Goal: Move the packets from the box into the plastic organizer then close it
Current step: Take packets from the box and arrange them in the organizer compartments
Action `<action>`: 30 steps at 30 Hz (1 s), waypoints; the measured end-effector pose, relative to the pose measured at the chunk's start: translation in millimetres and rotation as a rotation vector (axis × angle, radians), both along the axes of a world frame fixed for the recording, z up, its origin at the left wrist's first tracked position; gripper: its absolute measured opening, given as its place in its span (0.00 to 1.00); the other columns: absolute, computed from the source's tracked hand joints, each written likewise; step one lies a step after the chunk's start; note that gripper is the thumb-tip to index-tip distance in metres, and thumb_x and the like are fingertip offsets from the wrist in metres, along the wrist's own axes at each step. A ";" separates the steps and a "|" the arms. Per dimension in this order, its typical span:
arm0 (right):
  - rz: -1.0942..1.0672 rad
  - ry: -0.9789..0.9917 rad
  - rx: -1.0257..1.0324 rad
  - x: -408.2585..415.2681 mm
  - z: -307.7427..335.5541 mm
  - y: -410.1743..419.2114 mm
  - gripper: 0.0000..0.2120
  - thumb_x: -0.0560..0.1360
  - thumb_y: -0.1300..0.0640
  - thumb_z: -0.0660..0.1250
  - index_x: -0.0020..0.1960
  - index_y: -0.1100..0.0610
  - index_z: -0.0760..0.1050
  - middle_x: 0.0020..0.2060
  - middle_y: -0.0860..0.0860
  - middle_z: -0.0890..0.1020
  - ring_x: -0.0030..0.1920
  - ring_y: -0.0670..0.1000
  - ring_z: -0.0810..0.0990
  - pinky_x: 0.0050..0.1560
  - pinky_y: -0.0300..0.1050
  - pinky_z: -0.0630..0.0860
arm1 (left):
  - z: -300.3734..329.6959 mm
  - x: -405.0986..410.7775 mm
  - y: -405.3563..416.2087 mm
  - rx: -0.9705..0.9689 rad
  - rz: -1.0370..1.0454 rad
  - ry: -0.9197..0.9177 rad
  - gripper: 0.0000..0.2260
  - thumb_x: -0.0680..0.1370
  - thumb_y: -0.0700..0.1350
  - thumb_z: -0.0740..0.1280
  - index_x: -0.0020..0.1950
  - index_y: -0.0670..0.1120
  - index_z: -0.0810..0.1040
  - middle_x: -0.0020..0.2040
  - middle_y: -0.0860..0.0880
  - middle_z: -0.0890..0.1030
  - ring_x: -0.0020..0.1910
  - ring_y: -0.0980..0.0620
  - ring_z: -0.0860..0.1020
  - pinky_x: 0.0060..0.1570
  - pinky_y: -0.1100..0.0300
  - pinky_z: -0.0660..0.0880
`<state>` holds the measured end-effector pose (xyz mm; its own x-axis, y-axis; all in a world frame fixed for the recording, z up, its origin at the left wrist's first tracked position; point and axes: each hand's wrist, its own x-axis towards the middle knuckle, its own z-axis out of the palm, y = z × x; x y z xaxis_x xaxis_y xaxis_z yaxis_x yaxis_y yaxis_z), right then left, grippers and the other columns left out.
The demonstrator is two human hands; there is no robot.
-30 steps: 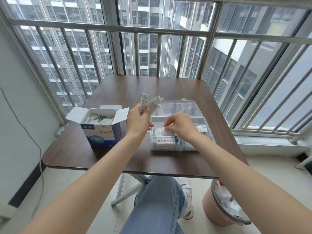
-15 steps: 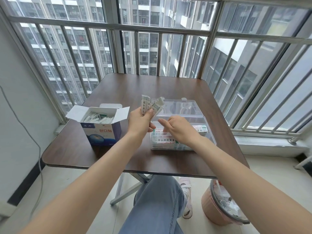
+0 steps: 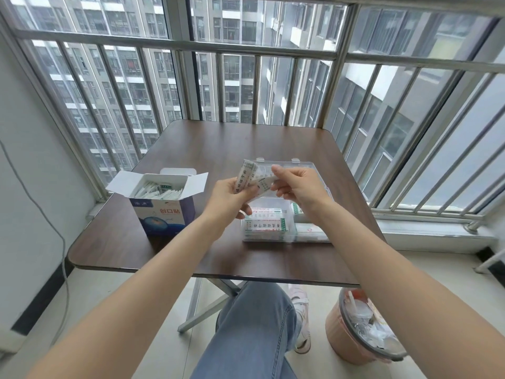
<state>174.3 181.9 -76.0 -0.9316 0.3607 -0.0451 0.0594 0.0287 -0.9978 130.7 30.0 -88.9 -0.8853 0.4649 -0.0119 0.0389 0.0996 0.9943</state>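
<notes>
The right hand's fingertips (image 3: 276,170) pinched one packet (image 3: 263,184) out of the small bundle of packets (image 3: 246,176) that the left hand (image 3: 232,195) gripped, both hands (image 3: 297,187) raised above the plastic organizer (image 3: 287,236). The organizer lay open on the table (image 3: 218,143), more packets stacked inside it. Left of the organizer stood the box (image 3: 164,212), flaps open, packets showing within. Below the organizer's right side stood a bin (image 3: 344,337) on the floor.
</notes>
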 end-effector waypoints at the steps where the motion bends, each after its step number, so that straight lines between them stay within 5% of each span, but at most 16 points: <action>1: -0.007 0.002 -0.019 0.6 -0.2 0.9 0.10 0.76 0.55 0.67 0.40 0.60 0.79 0.28 0.51 0.81 0.26 0.44 0.75 0.30 0.33 0.71 | -0.8 0.0 0.1 0.011 0.009 -0.002 0.03 0.78 0.40 0.65 0.48 0.46 0.78 0.36 0.51 0.77 0.21 0.60 0.72 0.22 0.69 0.68; 6: -0.112 -0.047 -0.024 3.8 -2.5 9.5 0.07 0.74 0.68 0.63 0.44 0.64 0.80 0.32 0.53 0.80 0.31 0.46 0.77 0.32 0.31 0.73 | -7.7 -3.8 1.5 0.024 0.177 0.021 0.05 0.80 0.41 0.62 0.53 0.43 0.76 0.37 0.49 0.77 0.21 0.61 0.72 0.23 0.68 0.70; 12: -0.070 -0.183 0.207 5.4 -12.0 11.0 0.09 0.74 0.71 0.61 0.45 0.64 0.80 0.34 0.53 0.79 0.32 0.46 0.76 0.29 0.29 0.71 | -7.9 -7.1 7.0 0.023 0.289 0.097 0.05 0.81 0.40 0.60 0.53 0.44 0.74 0.38 0.49 0.77 0.22 0.59 0.71 0.24 0.66 0.71; 17: 0.048 -0.249 0.643 1.1 -15.7 0.4 0.09 0.72 0.67 0.63 0.44 0.59 0.81 0.34 0.52 0.80 0.33 0.45 0.76 0.36 0.33 0.73 | -7.7 -6.9 9.2 0.022 0.263 0.091 0.04 0.81 0.39 0.60 0.51 0.44 0.74 0.39 0.50 0.78 0.20 0.61 0.71 0.23 0.66 0.71; 21: 0.134 -0.242 0.946 1.0 -17.0 -5.9 0.09 0.74 0.64 0.63 0.48 0.59 0.82 0.38 0.51 0.76 0.41 0.48 0.73 0.36 0.36 0.64 | -6.8 -5.8 8.8 0.031 0.255 0.079 0.04 0.80 0.39 0.60 0.51 0.43 0.74 0.39 0.51 0.78 0.20 0.61 0.71 0.23 0.67 0.71; 26: 0.178 -0.244 1.035 -1.1 -20.9 -10.5 0.11 0.77 0.58 0.63 0.51 0.61 0.82 0.49 0.56 0.83 0.52 0.54 0.78 0.49 0.42 0.69 | -6.6 -5.4 7.5 0.035 0.228 0.056 0.04 0.80 0.38 0.61 0.51 0.43 0.74 0.36 0.51 0.77 0.20 0.61 0.71 0.22 0.67 0.70; 30: 0.182 -0.254 1.105 0.9 -23.9 -13.0 0.12 0.78 0.55 0.62 0.54 0.59 0.81 0.52 0.59 0.76 0.58 0.56 0.71 0.58 0.47 0.69 | -5.1 -5.1 6.4 0.085 0.185 -0.006 0.04 0.80 0.38 0.61 0.52 0.43 0.74 0.39 0.50 0.77 0.21 0.60 0.74 0.23 0.68 0.72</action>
<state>175.2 168.9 -99.9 -0.9833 0.1811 0.0180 0.1606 0.9099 -0.3824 125.6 36.4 -94.0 -0.9557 0.2941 0.0146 0.0214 0.0198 0.9996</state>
